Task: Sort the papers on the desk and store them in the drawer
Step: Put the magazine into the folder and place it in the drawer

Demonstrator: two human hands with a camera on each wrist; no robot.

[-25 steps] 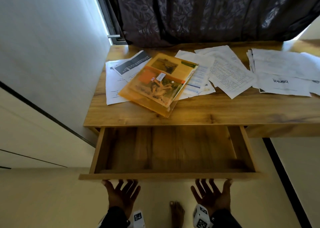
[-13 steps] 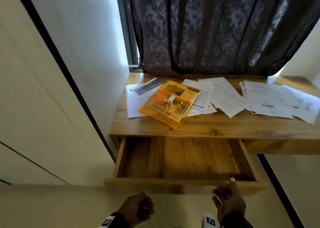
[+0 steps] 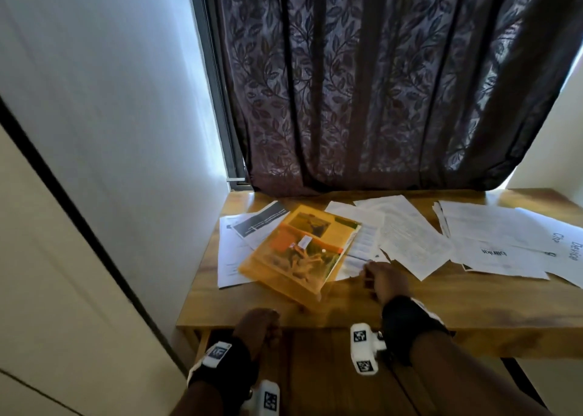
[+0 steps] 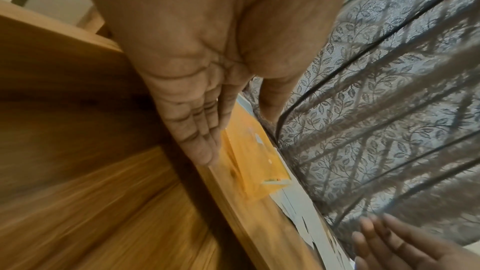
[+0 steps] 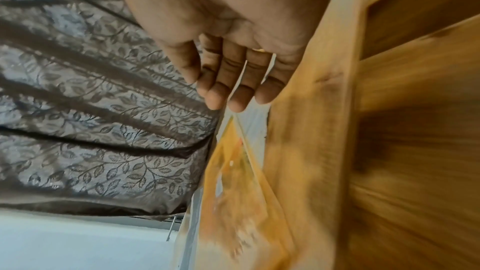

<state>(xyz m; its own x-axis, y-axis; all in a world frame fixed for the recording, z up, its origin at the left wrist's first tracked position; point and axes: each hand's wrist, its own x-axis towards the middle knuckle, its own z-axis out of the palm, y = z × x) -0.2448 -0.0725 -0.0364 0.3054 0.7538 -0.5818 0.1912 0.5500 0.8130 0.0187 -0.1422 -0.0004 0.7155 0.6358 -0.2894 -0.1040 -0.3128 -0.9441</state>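
An orange plastic folder [image 3: 299,251] [image 4: 249,151] [image 5: 233,171] lies at an angle on white sheets at the left of the wooden desk [image 3: 441,305]. More loose white papers [image 3: 407,242] spread across the middle, and a stack of papers [image 3: 492,235] lies at the right. My right hand [image 3: 378,278] [image 5: 233,81] hovers over the desk by the near edge of the middle sheets, fingers loosely extended and holding nothing. My left hand [image 3: 257,324] [image 4: 205,130] is at the desk's front edge, fingers straight, just short of the folder's corner. The drawer [image 3: 328,377] stands pulled out below.
A dark leaf-patterned curtain [image 3: 378,84] hangs behind the desk. A white wall [image 3: 110,100] closes the left side. A cream cupboard door [image 3: 47,289] is at the near left. Bare wood runs along the desk's front.
Both hands rose from the drawer's front edge to the desk. The right hand reached over the desktop to the papers, and the left came up to the desk's edge.
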